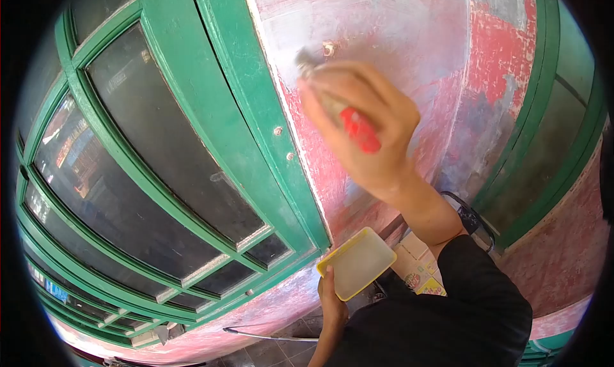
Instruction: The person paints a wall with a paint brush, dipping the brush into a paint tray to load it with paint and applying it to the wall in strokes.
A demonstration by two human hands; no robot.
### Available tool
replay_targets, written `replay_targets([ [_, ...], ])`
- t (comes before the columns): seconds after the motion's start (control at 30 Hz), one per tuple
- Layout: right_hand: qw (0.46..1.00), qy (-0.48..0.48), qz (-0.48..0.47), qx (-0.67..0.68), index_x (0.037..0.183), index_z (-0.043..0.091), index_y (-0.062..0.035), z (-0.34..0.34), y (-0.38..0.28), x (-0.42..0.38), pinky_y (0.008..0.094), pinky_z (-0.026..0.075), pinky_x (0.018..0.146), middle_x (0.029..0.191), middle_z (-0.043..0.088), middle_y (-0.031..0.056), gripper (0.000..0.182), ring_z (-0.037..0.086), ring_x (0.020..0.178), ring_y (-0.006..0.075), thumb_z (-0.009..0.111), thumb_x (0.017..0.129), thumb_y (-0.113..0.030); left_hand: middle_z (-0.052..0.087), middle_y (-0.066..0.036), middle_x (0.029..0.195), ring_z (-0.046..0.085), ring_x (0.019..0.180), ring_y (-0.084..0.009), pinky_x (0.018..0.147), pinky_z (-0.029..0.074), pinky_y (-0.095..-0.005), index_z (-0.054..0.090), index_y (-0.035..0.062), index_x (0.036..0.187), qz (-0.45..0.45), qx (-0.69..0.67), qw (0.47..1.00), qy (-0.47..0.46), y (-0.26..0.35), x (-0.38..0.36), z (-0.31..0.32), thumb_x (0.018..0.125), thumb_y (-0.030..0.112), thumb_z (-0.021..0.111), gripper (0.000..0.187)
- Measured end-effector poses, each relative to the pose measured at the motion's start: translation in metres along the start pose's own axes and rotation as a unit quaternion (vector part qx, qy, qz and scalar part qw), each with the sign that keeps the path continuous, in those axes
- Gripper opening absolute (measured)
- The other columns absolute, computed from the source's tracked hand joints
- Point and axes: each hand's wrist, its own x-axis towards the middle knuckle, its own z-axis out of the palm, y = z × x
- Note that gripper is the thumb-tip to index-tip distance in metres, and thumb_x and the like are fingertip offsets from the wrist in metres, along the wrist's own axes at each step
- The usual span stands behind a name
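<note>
My right hand (384, 121), blurred by motion, is closed around a paintbrush with a red handle (359, 130). The brush's bristle end (306, 59) is up against the pale, whitish part of the pink wall (396, 22), close beside the green window frame. Low in the view, my left hand (332, 300) grips a shallow plastic tub (358, 265) by its left side, thumb over the yellow rim. A whitish, milky fill shows inside the tub, which I hold in front of my body.
Green-framed windows (160, 105) with dark panes take up the left side. Farther right, red paint patches (502, 54) mark the wall beside another green frame (543, 79). Below are a patterned cardboard box (416, 261), a dark curved chair-like frame (476, 217) and grey floor tiles (256, 354).
</note>
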Motion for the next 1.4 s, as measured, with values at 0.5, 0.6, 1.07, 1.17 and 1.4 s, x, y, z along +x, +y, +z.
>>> replay_targets([
  [0.5,0.994,0.007,-0.108,0.019,0.098,0.07,-0.0044,-0.011,0.016,0.001,0.0313,0.055,0.062,0.096,0.07,0.0101,0.028,0.069,0.078,0.0258,0.075,0.07,-0.004,0.064,-0.01,0.114,0.064,0.102,-0.0173,0.088,0.051,-0.0322,0.054,-0.0005,0.127,-0.001,-0.012,1.0,-0.016,-0.001,0.007,-0.005,0.101,0.04,0.056,0.048],
  [0.6,0.983,-0.05,-0.174,0.023,0.099,0.071,-0.0034,-0.012,0.035,0.006,0.0315,0.057,0.064,0.102,0.07,0.0129,0.03,0.07,0.084,0.0268,0.074,0.069,-0.004,0.064,-0.01,0.116,0.063,0.104,-0.018,0.09,0.051,-0.0327,0.053,-0.0006,0.128,-0.007,-0.012,1.0,-0.012,-0.001,0.006,-0.007,0.101,0.04,0.056,0.049],
  [1.07,0.951,-0.111,-0.29,0.009,0.099,0.071,-0.0007,-0.034,0.047,0.013,0.0318,0.061,0.071,0.107,0.07,0.0134,0.038,0.07,0.093,0.0289,0.074,0.06,0.001,0.061,-0.011,0.127,0.058,0.118,-0.0211,0.103,0.044,-0.0357,0.05,0.0006,0.134,-0.029,0.009,0.999,-0.023,-0.008,0.006,-0.009,0.102,0.045,0.052,0.055],
  [1.17,0.946,-0.186,-0.26,0.043,0.099,0.07,-0.0005,-0.024,0.043,0.009,0.0315,0.06,0.071,0.108,0.069,0.012,0.034,0.07,0.094,0.0277,0.074,0.065,0.0,0.061,-0.01,0.126,0.059,0.117,-0.0208,0.102,0.045,-0.0358,0.05,0.0005,0.134,-0.029,0.004,0.999,-0.03,-0.007,0.004,-0.004,0.102,0.045,0.052,0.055],
  [1.4,0.914,-0.326,-0.22,0.103,0.096,0.072,-0.0006,-0.066,0.029,-0.058,0.0329,0.061,0.072,0.102,0.071,0.0138,0.02,0.072,0.092,0.0269,0.074,0.077,-0.006,0.06,-0.01,0.127,0.059,0.118,-0.0206,0.102,0.045,-0.0358,0.05,0.0016,0.135,-0.023,-0.001,0.999,-0.022,-0.003,0.002,-0.003,0.102,0.044,0.051,0.054],
])
